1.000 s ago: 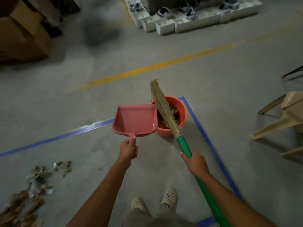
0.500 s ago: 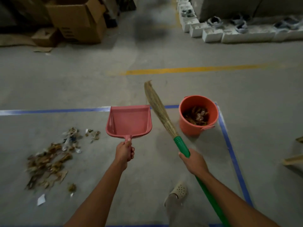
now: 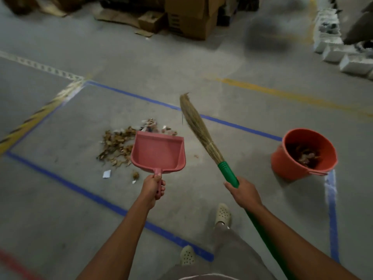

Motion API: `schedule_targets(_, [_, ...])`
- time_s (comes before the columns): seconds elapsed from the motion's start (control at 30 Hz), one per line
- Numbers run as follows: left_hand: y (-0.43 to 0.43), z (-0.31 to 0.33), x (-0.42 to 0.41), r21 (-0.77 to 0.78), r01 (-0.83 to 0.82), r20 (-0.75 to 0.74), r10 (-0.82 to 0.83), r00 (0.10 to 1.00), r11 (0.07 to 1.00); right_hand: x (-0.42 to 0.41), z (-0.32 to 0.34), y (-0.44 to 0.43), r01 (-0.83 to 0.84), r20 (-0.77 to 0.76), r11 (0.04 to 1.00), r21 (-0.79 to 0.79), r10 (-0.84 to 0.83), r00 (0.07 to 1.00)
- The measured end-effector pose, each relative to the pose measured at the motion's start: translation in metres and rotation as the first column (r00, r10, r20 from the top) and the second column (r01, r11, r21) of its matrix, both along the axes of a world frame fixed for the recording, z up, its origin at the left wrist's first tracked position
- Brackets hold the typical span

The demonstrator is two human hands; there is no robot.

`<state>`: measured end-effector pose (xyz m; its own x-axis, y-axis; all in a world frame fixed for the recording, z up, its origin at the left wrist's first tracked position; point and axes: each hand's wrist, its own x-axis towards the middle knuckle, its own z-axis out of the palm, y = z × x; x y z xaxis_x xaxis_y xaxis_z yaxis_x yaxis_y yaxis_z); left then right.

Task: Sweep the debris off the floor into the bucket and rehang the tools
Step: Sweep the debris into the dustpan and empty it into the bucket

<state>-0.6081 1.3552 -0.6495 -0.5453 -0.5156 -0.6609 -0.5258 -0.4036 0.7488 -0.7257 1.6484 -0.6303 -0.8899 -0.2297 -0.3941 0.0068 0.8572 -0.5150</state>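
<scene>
My left hand (image 3: 152,187) grips the handle of a pink dustpan (image 3: 159,152), held above the floor with nothing in its tray. My right hand (image 3: 243,191) grips the green handle of a straw broom (image 3: 198,130), its bristles pointing up and away. A pile of dry leaves and paper scraps (image 3: 119,145) lies on the floor just left of and behind the dustpan. An orange bucket (image 3: 290,166) stands at the right, with brown debris inside.
Blue tape lines (image 3: 76,184) mark a rectangle on the grey concrete floor around the pile. Cardboard boxes (image 3: 189,19) are stacked at the back, white blocks (image 3: 333,51) at the far right. My feet in pale clogs (image 3: 222,214) are below.
The view has swung left: the bucket has gone from the centre to the right, and the debris pile now lies right by the dustpan. Both hands keep their grips.
</scene>
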Motion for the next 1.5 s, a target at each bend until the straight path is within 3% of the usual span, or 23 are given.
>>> schedule_targets(0.33, [-0.081, -0.017, 0.067, 0.033, -0.409, 0.130, 0.402, 0.906, 0.912, -0.010, -0.014, -0.120, -0.375, 0.077, 0.921, 0.103, 0.369, 0.926])
schedule_targets(0.63, [-0.145, -0.048, 0.065, 0.055, -0.497, 0.309, 0.458, 0.833, 0.866, -0.060, -0.058, -0.226, -0.602, 0.192, 0.781, 0.167, 0.573, 0.797])
schedule_targets(0.83, [-0.185, -0.096, 0.061, 0.037, -0.575, 0.363, 0.525, 0.769, 0.817, -0.082, -0.121, -0.274, -0.716, 0.259, 0.663, 0.219, 0.668, 0.698])
schedule_targets(1.17, [-0.227, -0.285, 0.072, -0.056, -0.608, 0.411, 0.573, 0.709, 0.792, -0.090, -0.319, -0.332, -0.825, 0.313, 0.488, 0.285, 0.766, 0.561])
schedule_targets(1.33, [-0.236, -0.388, 0.085, -0.091, -0.598, 0.430, 0.573, 0.698, 0.796, -0.101, -0.423, -0.360, -0.871, 0.353, 0.330, 0.363, 0.817, 0.456])
schedule_targets(1.5, [-0.246, -0.463, 0.093, -0.083, -0.587, 0.430, 0.560, 0.708, 0.805, -0.120, -0.506, -0.373, -0.865, 0.388, 0.283, 0.414, 0.805, 0.449])
